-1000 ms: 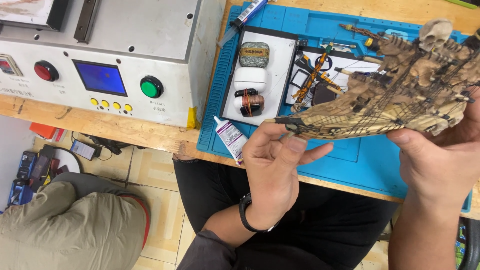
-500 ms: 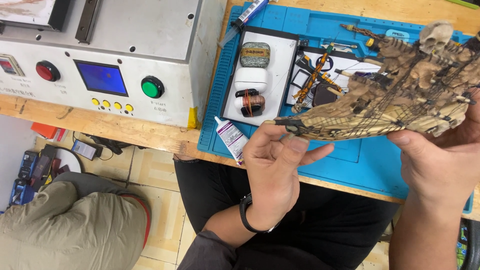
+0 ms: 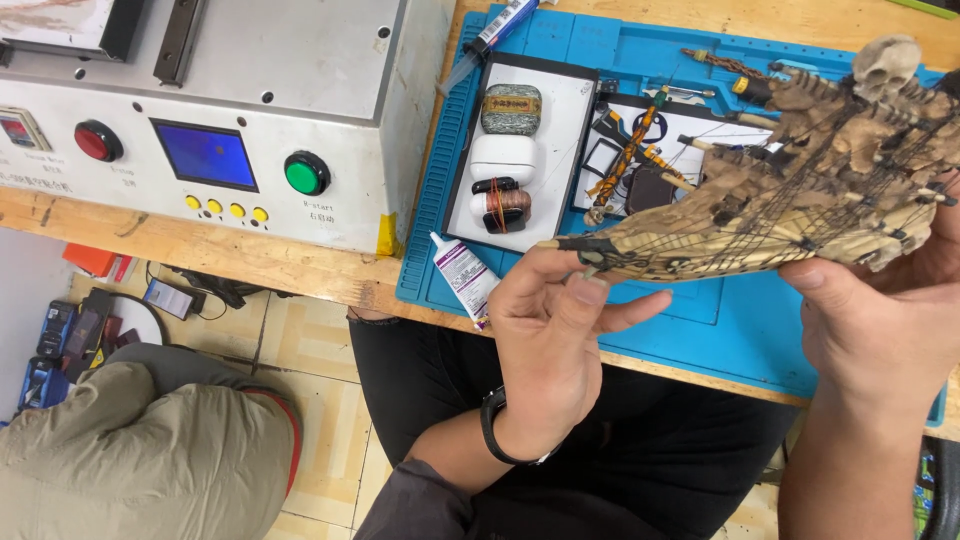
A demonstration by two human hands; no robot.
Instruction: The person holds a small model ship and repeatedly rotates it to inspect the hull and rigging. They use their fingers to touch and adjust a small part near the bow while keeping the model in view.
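Left hand [image 3: 550, 340] apparently pinches model ship [image 3: 790, 200]; white tray [image 3: 560, 130] holds 4 small items.

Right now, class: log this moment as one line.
left hand: pinching ship model bow | right hand: holding hull | below: blue mat

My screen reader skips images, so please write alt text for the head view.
Two bare hands hold a tan model ship with a skull over a blue mat: the left hand pinches its pointed tip, the right hand supports its body. A grey machine sits alongside.
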